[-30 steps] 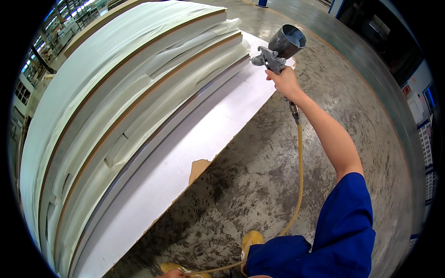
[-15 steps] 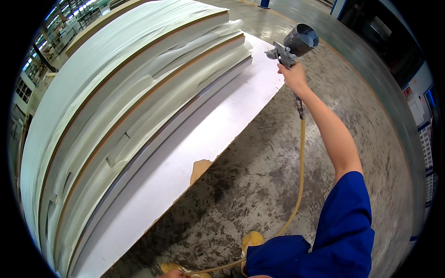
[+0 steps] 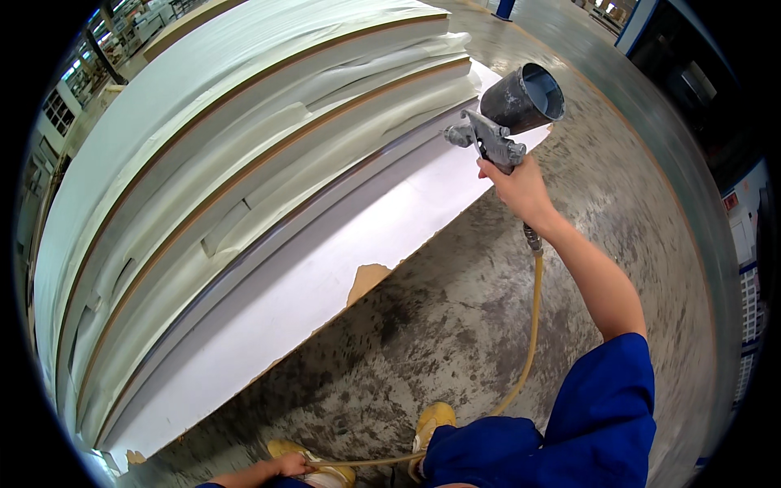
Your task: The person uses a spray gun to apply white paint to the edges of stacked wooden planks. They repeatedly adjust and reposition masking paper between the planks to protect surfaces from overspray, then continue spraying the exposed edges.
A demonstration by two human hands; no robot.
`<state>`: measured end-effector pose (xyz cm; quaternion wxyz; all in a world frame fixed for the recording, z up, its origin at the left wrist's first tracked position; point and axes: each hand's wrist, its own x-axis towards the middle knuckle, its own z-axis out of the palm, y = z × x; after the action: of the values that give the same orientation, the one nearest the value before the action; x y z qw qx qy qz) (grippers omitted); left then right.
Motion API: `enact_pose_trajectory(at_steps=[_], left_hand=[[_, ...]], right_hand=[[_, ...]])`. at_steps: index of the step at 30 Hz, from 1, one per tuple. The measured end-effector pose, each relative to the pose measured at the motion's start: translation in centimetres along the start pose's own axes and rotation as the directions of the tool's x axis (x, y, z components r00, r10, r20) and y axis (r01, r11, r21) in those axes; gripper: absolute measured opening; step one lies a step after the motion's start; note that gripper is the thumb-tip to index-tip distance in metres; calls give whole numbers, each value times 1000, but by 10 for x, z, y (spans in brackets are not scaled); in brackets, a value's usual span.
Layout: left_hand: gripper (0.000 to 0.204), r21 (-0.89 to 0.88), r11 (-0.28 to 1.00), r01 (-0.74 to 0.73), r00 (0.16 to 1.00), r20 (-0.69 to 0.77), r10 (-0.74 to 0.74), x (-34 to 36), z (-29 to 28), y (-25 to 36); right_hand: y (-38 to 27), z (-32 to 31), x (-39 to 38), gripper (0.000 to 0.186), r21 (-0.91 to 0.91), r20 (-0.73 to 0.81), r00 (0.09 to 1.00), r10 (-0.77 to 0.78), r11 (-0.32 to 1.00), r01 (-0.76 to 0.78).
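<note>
My right hand [image 3: 521,192] is wrapped round the handle of a grey metal spray gun [image 3: 490,137]. A dark cup [image 3: 506,104] on top of the gun tilts to the right, with blue-grey liquid showing inside. The gun's nozzle points left, toward the far end of a stack of long panels [image 3: 268,175] with brown edges and pale sheeting between them. A yellowish hose [image 3: 534,325] drops from the handle to the floor side and runs past my feet. Low in the view, my left hand [image 3: 291,465] is closed on that hose.
Under the stack lies a white board [image 3: 325,268] with a chipped brown patch [image 3: 368,281] on its near edge. Stained concrete floor [image 3: 439,325] runs along its right side. My yellow shoes [image 3: 435,419] stand close to the board. A blue post [image 3: 504,10] rises at the back.
My right hand has brought the spray gun nearer and a little left, over the board's far end. My left hand has come further into view with the hose. The view has shifted slightly.
</note>
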<state>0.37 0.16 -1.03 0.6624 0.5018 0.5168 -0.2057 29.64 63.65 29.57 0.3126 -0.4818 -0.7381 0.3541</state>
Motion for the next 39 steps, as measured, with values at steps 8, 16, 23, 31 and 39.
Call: enact_pose_trajectory(at_steps=[8, 16, 23, 31, 39], left_hand=[[51, 0, 1000, -16, 999, -38, 16, -18, -13, 26], [56, -57, 998, -10, 999, -54, 7, -7, 2, 10], [58, -8, 1000, 3, 994, -110, -4, -13, 0, 19], [61, -33, 999, -8, 992, -125, 4, -15, -4, 26], [50, 2, 999, -49, 992, -120, 49, -24, -10, 34]], right_hand=[[-15, 20, -23, 26, 16, 94, 996, -8, 1000, 7], [-33, 31, -37, 26, -8, 199, 977, 70, 998, -70], [-45, 40, -44, 25, 3, 272, 956, 108, 994, -113], [-58, 58, -55, 25, 12, 325, 941, 90, 995, -99], [-69, 87, -66, 21, 96, 362, 929, -74, 994, 41]])
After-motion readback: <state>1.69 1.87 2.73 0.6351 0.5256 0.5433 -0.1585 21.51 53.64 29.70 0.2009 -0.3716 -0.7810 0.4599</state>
